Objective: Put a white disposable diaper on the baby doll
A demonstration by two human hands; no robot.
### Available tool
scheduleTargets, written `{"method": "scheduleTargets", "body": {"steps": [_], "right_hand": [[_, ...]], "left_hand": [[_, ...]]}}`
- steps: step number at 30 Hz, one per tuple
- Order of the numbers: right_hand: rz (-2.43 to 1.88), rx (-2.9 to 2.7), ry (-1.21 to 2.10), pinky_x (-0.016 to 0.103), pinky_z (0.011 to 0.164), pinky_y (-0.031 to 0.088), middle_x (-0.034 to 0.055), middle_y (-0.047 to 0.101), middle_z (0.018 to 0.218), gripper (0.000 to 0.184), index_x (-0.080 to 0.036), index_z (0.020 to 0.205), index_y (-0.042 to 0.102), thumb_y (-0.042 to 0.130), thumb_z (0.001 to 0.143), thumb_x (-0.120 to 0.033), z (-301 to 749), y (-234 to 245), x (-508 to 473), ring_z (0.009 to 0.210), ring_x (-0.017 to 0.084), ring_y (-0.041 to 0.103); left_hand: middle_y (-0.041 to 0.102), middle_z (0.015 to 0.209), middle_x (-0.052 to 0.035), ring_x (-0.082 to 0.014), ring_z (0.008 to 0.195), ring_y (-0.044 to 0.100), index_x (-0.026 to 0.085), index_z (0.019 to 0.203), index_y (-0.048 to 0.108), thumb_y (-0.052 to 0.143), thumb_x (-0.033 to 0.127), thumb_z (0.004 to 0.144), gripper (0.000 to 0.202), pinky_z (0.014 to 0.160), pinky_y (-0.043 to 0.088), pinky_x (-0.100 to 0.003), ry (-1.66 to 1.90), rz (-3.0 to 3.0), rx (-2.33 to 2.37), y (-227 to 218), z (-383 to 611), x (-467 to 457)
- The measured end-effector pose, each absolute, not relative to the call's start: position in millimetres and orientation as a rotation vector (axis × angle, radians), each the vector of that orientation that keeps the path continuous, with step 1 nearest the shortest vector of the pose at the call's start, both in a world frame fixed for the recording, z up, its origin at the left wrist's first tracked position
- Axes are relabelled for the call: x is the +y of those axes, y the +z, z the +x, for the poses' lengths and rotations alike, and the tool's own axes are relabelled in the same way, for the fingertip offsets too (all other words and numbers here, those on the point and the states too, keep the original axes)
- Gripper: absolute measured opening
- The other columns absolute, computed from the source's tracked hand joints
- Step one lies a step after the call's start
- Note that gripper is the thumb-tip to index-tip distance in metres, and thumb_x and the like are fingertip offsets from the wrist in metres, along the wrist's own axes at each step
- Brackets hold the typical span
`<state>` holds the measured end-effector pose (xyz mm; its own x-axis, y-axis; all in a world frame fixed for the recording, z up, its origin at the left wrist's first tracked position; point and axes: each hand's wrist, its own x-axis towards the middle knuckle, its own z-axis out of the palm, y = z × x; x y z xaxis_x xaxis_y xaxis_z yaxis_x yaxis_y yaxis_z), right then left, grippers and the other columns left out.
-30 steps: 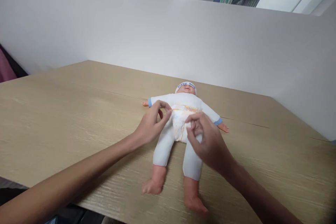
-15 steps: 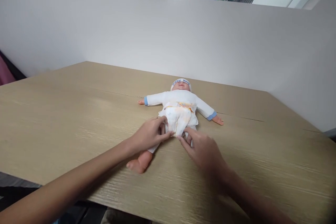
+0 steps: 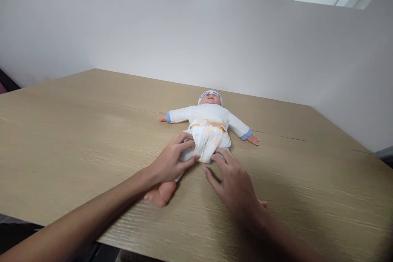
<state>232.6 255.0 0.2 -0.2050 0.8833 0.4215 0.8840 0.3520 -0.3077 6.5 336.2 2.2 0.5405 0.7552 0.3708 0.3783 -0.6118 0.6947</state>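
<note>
A baby doll lies on its back, arms spread, in a white top with blue cuffs and a lettered white cap. Around its hips is a white diaper with an orange printed waistband. My left hand touches the diaper's edge at the left leg opening, thumb and fingers apart. At the other leg opening, the fingertips of my right hand rest on the diaper's lower edge, its thumb held away above the table. The doll's left-side foot shows below my left wrist; my right hand mostly hides the other leg.
The doll lies on a wide wooden table whose near edge runs below my arms. Behind the table stands a pale partition wall, which continues along the right side.
My right thumb has moved away from the diaper and its fingers have spread. The left fingers have shifted slightly on the diaper's edge. The view has tilted a little.
</note>
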Motion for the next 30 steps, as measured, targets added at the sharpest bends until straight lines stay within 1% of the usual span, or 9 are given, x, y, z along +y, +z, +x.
{"method": "scheduleTargets", "body": {"steps": [4,6,8,11,13,16,19,25,30], "right_hand": [[-1.524,-2.082,0.096,0.039,0.086,0.055,0.0083,0.079,0.119,0.005,-0.026,0.107,0.065,0.065,0.103,-0.028,233,2,257,0.108,0.03,0.074],[-1.563,-2.036,0.132,0.037,0.078,0.052,0.0066,0.079,0.106,0.007,-0.026,0.106,0.064,0.066,0.102,-0.032,234,1,260,0.096,0.028,0.075],[-1.613,-1.941,0.178,0.034,0.069,0.049,0.0042,0.079,0.096,0.012,-0.026,0.107,0.063,0.067,0.101,-0.036,235,0,263,0.081,0.025,0.072],[-1.643,-1.747,0.308,0.031,0.058,0.043,-0.0015,0.076,0.083,0.019,-0.027,0.107,0.06,0.069,0.097,-0.04,238,1,267,0.056,0.018,0.059],[-1.621,-1.636,0.382,0.031,0.055,0.042,-0.0021,0.078,0.084,0.025,-0.028,0.107,0.058,0.072,0.095,-0.045,242,5,269,0.049,0.015,0.052],[-1.604,-1.575,0.421,0.032,0.057,0.045,0.0015,0.083,0.094,0.031,-0.028,0.104,0.06,0.077,0.094,-0.052,248,13,269,0.051,0.015,0.054],[-1.624,-1.643,0.405,0.034,0.062,0.046,0.002,0.085,0.093,0.027,-0.027,0.101,0.068,0.076,0.096,-0.053,252,17,268,0.054,0.018,0.058],[-1.606,-1.785,0.204,0.037,0.072,0.047,0.0027,0.085,0.091,0.018,-0.027,0.1,0.076,0.073,0.1,-0.044,250,10,267,0.063,0.022,0.065],[-1.584,-1.777,0.328,0.035,0.068,0.044,0.0028,0.082,0.092,0.019,-0.026,0.09,0.076,0.072,0.101,-0.042,244,11,266,0.069,0.022,0.063]], "left_hand": [[0.069,0.132,-0.0085,-0.0297,0.125,0.059,0.024,0.098,0.064,0.067,0.04,0.105,0.017,0.112,0.046,-0.045,0.888,2.255,0.888,2,5,338],[0.071,0.113,-0.006,-0.0287,0.112,0.059,0.025,0.092,0.059,0.065,0.042,0.105,0.023,0.102,0.047,-0.043,0.843,2.266,0.893,2,5,339],[0.065,0.096,-0.0034,-0.0275,0.101,0.057,0.025,0.089,0.055,0.067,0.043,0.103,0.026,0.092,0.047,-0.041,0.818,2.24,0.943,1,4,341],[0.06,0.093,-0.001,-0.0247,0.094,0.055,0.025,0.095,0.057,0.074,0.042,0.097,0.024,0.083,0.044,-0.036,0.872,2.106,1.027,-5,4,344],[0.06,0.094,0.0003,-0.0224,0.09,0.055,0.025,0.1,0.056,0.077,0.043,0.094,0.028,0.081,0.043,-0.034,0.909,1.979,1.018,-10,3,345],[0.06,0.095,0.0018,-0.0195,0.088,0.056,0.026,0.102,0.049,0.081,0.044,0.092,0.038,0.079,0.044,-0.032,0.971,1.807,0.984,-17,5,345],[0.064,0.107,-0.0001,-0.019,0.094,0.062,0.026,0.107,0.049,0.087,0.045,0.088,0.047,0.083,0.048,-0.032,1.064,1.686,1.009,-22,9,343],[0.073,0.116,-0.0042,-0.0225,0.106,0.072,0.024,0.116,0.06,0.092,0.043,0.085,0.048,0.098,0.054,-0.038,1.041,1.611,0.987,-24,12,342],[0.079,0.11,-0.0061,-0.0256,0.104,0.074,0.022,0.11,0.069,0.093,0.045,0.084,0.042,0.094,0.054,-0.039,1.014,1.592,1.03,-20,10,342]]}}
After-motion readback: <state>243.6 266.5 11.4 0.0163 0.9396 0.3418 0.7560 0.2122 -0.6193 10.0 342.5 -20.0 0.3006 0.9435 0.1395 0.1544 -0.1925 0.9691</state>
